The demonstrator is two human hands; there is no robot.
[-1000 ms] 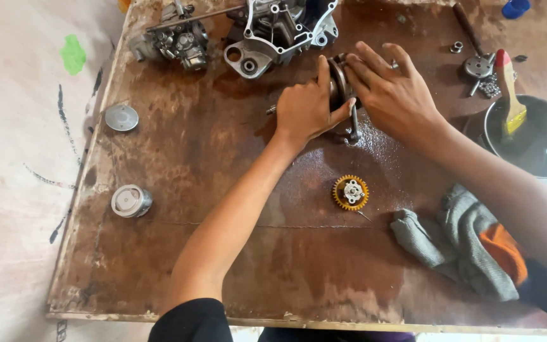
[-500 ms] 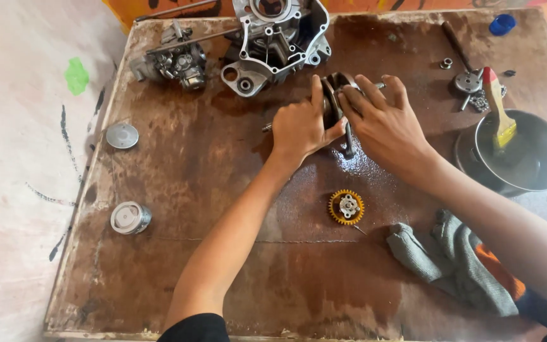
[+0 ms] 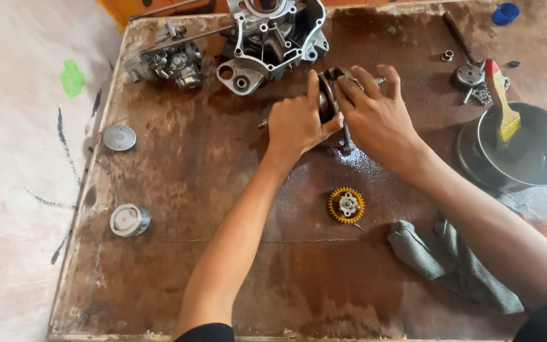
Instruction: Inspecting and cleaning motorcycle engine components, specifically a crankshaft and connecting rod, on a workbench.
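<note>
Both my hands grip a dark metal crankshaft (image 3: 330, 95) at the middle rear of a stained brown board (image 3: 178, 266). My left hand (image 3: 295, 123) clasps its left side with the thumb up along the web. My right hand (image 3: 378, 114) wraps its right side, fingers over the top; a thin rod hangs down between the hands. Most of the crankshaft is hidden by my fingers. An orange toothed gear (image 3: 346, 204) lies flat on the board just in front of my hands.
A grey engine crankcase (image 3: 273, 38) and a carburettor (image 3: 169, 62) sit at the back. Two round metal caps (image 3: 119, 137) (image 3: 130, 220) lie at the left. A black pan (image 3: 527, 152) with a brush (image 3: 501, 104) stands right, small parts behind it, a grey rag (image 3: 457, 263) front right.
The view has shifted, so the board sits lower in frame. My hands have closed more tightly round the crankshaft and stay in the same spot on the board.
</note>
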